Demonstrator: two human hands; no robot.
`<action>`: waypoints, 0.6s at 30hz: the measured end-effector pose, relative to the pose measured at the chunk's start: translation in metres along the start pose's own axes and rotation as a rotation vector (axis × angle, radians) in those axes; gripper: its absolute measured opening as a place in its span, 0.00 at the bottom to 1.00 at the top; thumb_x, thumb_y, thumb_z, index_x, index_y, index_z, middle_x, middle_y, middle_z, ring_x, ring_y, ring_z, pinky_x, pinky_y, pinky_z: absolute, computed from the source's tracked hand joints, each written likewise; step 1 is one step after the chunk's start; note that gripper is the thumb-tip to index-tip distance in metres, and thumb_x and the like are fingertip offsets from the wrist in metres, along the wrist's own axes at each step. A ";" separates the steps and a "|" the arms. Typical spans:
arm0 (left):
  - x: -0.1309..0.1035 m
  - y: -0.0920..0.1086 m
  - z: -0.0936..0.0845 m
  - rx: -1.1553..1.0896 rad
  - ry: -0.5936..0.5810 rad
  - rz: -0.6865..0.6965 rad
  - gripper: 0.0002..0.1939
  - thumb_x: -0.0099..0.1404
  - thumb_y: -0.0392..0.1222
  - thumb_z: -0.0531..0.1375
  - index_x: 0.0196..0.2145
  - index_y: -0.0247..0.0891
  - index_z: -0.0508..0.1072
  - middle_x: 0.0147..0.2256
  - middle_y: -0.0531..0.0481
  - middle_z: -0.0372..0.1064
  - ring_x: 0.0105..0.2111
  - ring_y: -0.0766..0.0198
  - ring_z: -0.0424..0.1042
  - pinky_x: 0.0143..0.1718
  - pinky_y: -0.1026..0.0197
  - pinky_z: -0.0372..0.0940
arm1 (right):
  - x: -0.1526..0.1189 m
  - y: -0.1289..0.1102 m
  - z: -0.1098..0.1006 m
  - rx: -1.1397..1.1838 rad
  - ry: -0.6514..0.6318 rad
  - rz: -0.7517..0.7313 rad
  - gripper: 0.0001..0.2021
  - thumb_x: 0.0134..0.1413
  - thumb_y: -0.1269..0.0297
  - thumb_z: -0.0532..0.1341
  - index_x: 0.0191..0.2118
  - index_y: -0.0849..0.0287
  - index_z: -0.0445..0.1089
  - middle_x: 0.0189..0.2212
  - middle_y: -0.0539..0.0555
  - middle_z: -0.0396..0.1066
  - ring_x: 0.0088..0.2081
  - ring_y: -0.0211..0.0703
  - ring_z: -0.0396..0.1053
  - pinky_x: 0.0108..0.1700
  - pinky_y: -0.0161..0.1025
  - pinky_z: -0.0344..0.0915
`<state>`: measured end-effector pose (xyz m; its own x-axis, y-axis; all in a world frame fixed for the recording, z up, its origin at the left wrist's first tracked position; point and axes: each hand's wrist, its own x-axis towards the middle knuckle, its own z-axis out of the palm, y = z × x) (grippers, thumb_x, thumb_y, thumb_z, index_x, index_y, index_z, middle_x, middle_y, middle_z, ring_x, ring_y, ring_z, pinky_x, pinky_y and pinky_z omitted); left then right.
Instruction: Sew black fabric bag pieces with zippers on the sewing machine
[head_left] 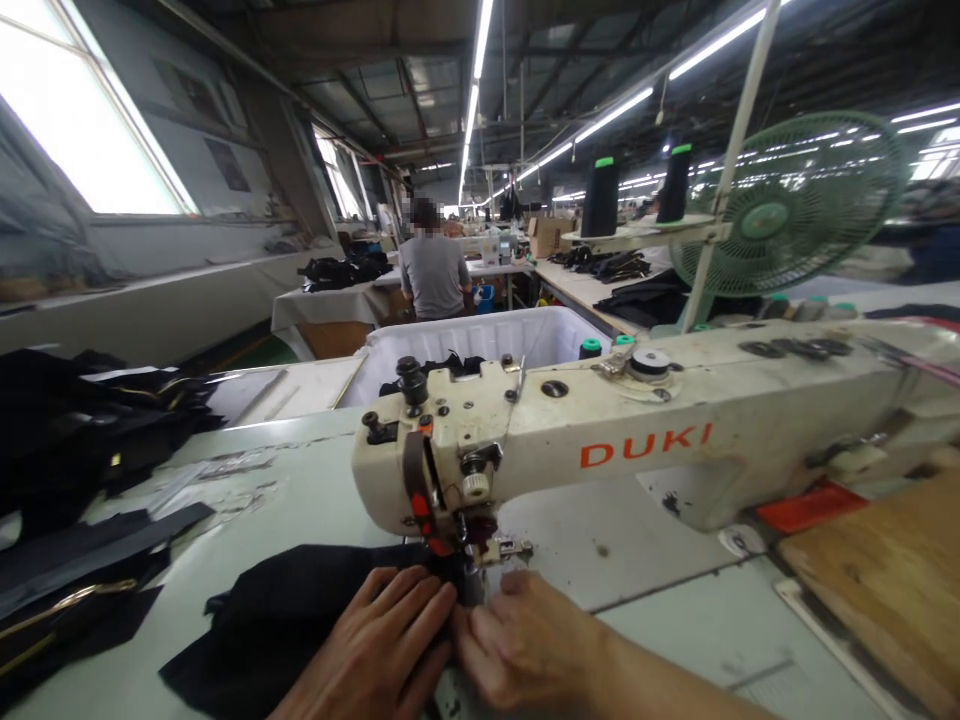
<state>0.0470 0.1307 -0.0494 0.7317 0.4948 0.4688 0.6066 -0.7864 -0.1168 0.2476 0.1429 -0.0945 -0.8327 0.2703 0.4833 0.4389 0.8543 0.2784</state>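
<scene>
A black cloth piece point(270, 620) lies on the pale green table, its right end under the needle area of a cream sewing machine point(525, 430). My left hand point(382, 640) rests on the cloth, palm down, fingers stretched out close to the presser foot. Just right of the foot, my right hand point(525, 635) has its fingers curled and pressed together at the cloth's edge; what they pinch is hidden. The two hands nearly touch in front of the needle.
Black pieces with gold zippers point(75, 600) are heaped at the left. Behind the machine stands a white bin point(555, 325). A wooden board point(885, 570) and red tray point(810, 505) lie right. A green fan point(787, 210) and a seated person point(433, 265) are farther back.
</scene>
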 end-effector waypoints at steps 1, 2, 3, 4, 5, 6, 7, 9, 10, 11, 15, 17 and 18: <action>-0.001 -0.001 0.002 0.013 0.001 0.009 0.11 0.68 0.39 0.54 0.45 0.36 0.72 0.39 0.48 0.78 0.39 0.58 0.76 0.43 0.58 0.67 | 0.000 0.000 -0.001 0.002 0.010 0.004 0.03 0.52 0.77 0.57 0.33 0.64 0.66 0.19 0.48 0.63 0.16 0.40 0.59 0.20 0.41 0.50; -0.002 -0.002 0.004 0.017 -0.004 0.014 0.11 0.68 0.40 0.55 0.46 0.36 0.71 0.39 0.47 0.77 0.40 0.58 0.76 0.44 0.59 0.67 | 0.000 0.001 -0.001 0.002 0.014 0.004 0.03 0.53 0.77 0.57 0.34 0.65 0.67 0.19 0.48 0.64 0.16 0.40 0.59 0.20 0.41 0.51; -0.004 -0.003 0.006 0.012 -0.013 0.014 0.11 0.67 0.40 0.56 0.46 0.36 0.71 0.39 0.46 0.77 0.41 0.58 0.75 0.44 0.59 0.67 | 0.000 0.001 -0.001 0.002 0.011 0.003 0.03 0.53 0.77 0.57 0.35 0.66 0.67 0.19 0.48 0.64 0.16 0.40 0.60 0.20 0.41 0.51; -0.005 -0.003 0.007 0.000 -0.024 0.008 0.11 0.66 0.41 0.57 0.46 0.36 0.71 0.40 0.46 0.77 0.41 0.58 0.75 0.44 0.60 0.67 | -0.001 0.001 -0.001 0.003 0.003 0.003 0.03 0.54 0.77 0.57 0.35 0.66 0.67 0.19 0.48 0.64 0.16 0.40 0.60 0.20 0.41 0.51; -0.006 -0.004 0.008 -0.014 -0.034 -0.003 0.12 0.66 0.41 0.58 0.46 0.36 0.71 0.42 0.46 0.76 0.43 0.57 0.74 0.45 0.60 0.67 | -0.001 0.001 0.000 0.006 -0.009 0.004 0.03 0.54 0.77 0.57 0.35 0.66 0.67 0.19 0.48 0.64 0.16 0.40 0.61 0.21 0.41 0.52; -0.007 -0.004 0.007 -0.029 -0.038 -0.011 0.12 0.66 0.41 0.59 0.47 0.37 0.71 0.43 0.46 0.76 0.44 0.57 0.74 0.46 0.60 0.67 | -0.002 0.001 0.000 0.011 -0.021 0.008 0.03 0.54 0.77 0.58 0.35 0.66 0.66 0.19 0.48 0.65 0.17 0.41 0.62 0.21 0.42 0.53; -0.008 -0.003 0.007 -0.042 -0.040 -0.023 0.12 0.66 0.41 0.59 0.47 0.37 0.71 0.44 0.46 0.75 0.45 0.57 0.73 0.47 0.60 0.66 | -0.003 0.001 0.001 0.020 -0.034 0.016 0.03 0.54 0.77 0.58 0.35 0.65 0.66 0.20 0.48 0.65 0.17 0.41 0.62 0.21 0.42 0.53; -0.007 -0.001 0.004 -0.077 -0.042 -0.052 0.10 0.67 0.41 0.58 0.45 0.39 0.71 0.44 0.47 0.74 0.44 0.57 0.72 0.49 0.58 0.65 | -0.004 0.003 0.001 0.049 -0.070 0.041 0.04 0.54 0.77 0.59 0.35 0.63 0.66 0.20 0.47 0.66 0.17 0.42 0.63 0.22 0.42 0.54; -0.006 0.001 0.003 -0.100 -0.043 -0.065 0.08 0.68 0.41 0.57 0.44 0.39 0.71 0.42 0.48 0.74 0.43 0.58 0.72 0.49 0.58 0.65 | -0.005 0.004 0.001 0.065 -0.095 0.052 0.05 0.54 0.77 0.60 0.35 0.62 0.65 0.20 0.47 0.67 0.18 0.42 0.64 0.22 0.42 0.54; -0.005 0.003 0.003 -0.121 -0.040 -0.081 0.06 0.69 0.40 0.56 0.42 0.40 0.72 0.40 0.49 0.74 0.41 0.59 0.72 0.49 0.58 0.65 | -0.006 0.005 0.001 0.076 -0.123 0.058 0.06 0.53 0.77 0.61 0.35 0.61 0.65 0.21 0.46 0.67 0.18 0.42 0.64 0.22 0.42 0.54; -0.006 0.010 0.012 -0.141 -0.044 -0.160 0.07 0.71 0.36 0.54 0.36 0.40 0.71 0.34 0.50 0.71 0.39 0.60 0.69 0.47 0.56 0.63 | -0.008 0.014 -0.001 0.051 -0.184 0.010 0.09 0.52 0.75 0.63 0.37 0.59 0.64 0.21 0.45 0.68 0.19 0.43 0.65 0.21 0.43 0.49; -0.008 0.011 0.021 -0.124 -0.066 -0.190 0.05 0.69 0.36 0.56 0.33 0.39 0.69 0.34 0.50 0.70 0.39 0.60 0.68 0.46 0.56 0.62 | -0.007 0.018 0.000 0.057 -0.181 -0.011 0.09 0.54 0.76 0.60 0.39 0.58 0.63 0.22 0.45 0.69 0.19 0.43 0.66 0.22 0.43 0.48; -0.010 0.010 0.026 -0.118 -0.081 -0.198 0.05 0.69 0.36 0.57 0.33 0.39 0.69 0.35 0.50 0.70 0.40 0.60 0.68 0.46 0.56 0.62 | -0.006 0.020 0.000 0.059 -0.167 -0.011 0.08 0.55 0.77 0.58 0.39 0.58 0.63 0.23 0.46 0.69 0.20 0.42 0.67 0.22 0.43 0.48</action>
<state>0.0540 0.1276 -0.0776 0.6273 0.6681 0.4000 0.7039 -0.7063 0.0758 0.2611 0.1588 -0.0917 -0.8840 0.3263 0.3348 0.4128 0.8809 0.2316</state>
